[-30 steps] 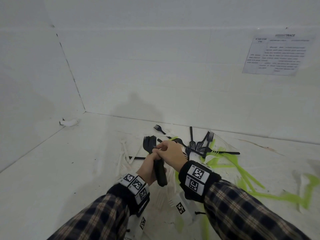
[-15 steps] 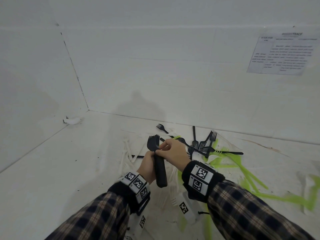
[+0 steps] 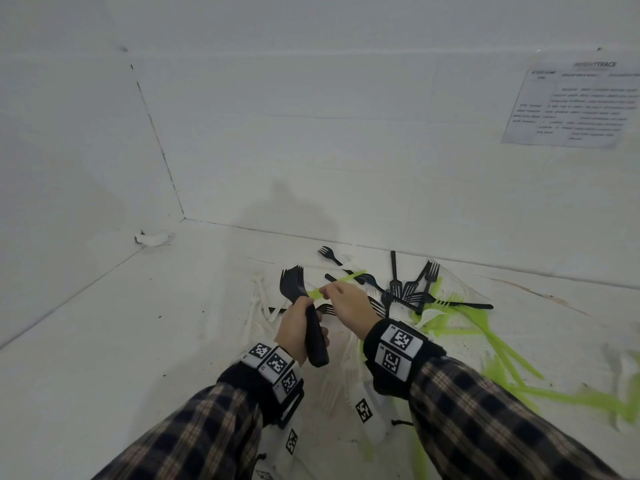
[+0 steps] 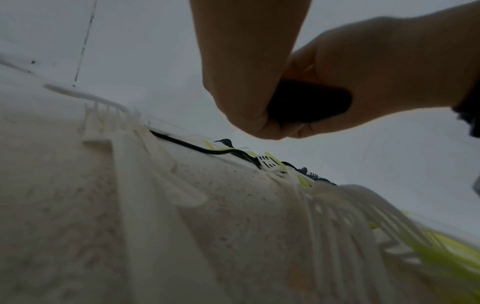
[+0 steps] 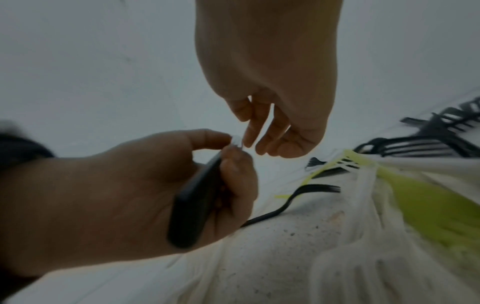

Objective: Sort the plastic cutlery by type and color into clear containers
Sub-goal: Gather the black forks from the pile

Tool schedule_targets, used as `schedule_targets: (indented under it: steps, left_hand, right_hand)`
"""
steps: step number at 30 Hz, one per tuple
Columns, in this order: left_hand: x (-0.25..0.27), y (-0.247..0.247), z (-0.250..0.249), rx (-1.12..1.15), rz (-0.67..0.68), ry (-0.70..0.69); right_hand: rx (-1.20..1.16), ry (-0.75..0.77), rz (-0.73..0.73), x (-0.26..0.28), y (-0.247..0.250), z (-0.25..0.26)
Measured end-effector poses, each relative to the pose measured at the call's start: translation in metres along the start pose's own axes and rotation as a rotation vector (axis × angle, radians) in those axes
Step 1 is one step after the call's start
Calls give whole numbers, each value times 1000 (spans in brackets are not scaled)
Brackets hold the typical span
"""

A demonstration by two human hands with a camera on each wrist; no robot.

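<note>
Forks, black ones [image 3: 304, 317], sat bundled upright in your left hand's [image 3: 294, 329] fist. Your right hand [image 3: 348, 304] hung beside them; whether it pinched anything, I couldn't tell. Loosening that fist risked spilling them onto the pile [image 3: 412, 292].

A bare, staged recording corner rather than a lived-in room. Plain white walls [image 3: 311, 133] meet at a seam and join a flat white floor surface [image 3: 121, 341], scuffed and speckled with dirt. A printed instruction sheet [image 3: 571, 105] is stuck to the right-hand wall; its text is too blurred to read. Black-and-white square tracking markers sit on wristbands [image 3: 398, 348] over plaid sleeves. Loose black, white and lime-green plastic forks [image 3: 412, 289] are scattered on the surface near the back wall.
</note>
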State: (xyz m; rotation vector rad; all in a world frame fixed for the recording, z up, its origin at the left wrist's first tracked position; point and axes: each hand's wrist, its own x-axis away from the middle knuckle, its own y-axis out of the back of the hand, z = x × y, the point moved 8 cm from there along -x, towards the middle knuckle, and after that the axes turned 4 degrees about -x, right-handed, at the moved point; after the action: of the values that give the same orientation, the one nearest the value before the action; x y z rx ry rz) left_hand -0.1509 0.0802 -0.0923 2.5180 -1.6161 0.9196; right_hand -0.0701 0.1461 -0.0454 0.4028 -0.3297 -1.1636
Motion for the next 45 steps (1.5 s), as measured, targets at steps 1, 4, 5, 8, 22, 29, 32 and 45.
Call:
schedule_targets:
  steps: [1, 4, 5, 8, 22, 29, 32, 45]
  left_hand:
    - [-2, 3, -1, 7, -13, -1]
    - [-6, 10, -2, 11, -49, -10]
    - [-7, 11, -2, 14, -56, -11]
    - [-11, 13, -1, 13, -62, -17]
    - [-7, -2, -16, -74, -36, -176]
    - [-17, -15, -30, -456, -169, -306]
    - [-24, -30, -35, -597, -168, -332]
    - [-66, -77, -37, -990, -139, -388]
  right_hand:
    - [124, 17, 64, -3, -6, -3]
    - [524, 51, 332, 1, -32, -21]
    - [649, 55, 376, 3, -37, -28]
    - [927, 117, 351, 2, -40, -37]
    - [156, 98, 51, -15, 35, -30]
    - [-350, 30, -356, -8, 102, -51]
    - [-518, 31, -457, -7, 126, -61]
    - [-488, -369, -388, -18, 135, -112]
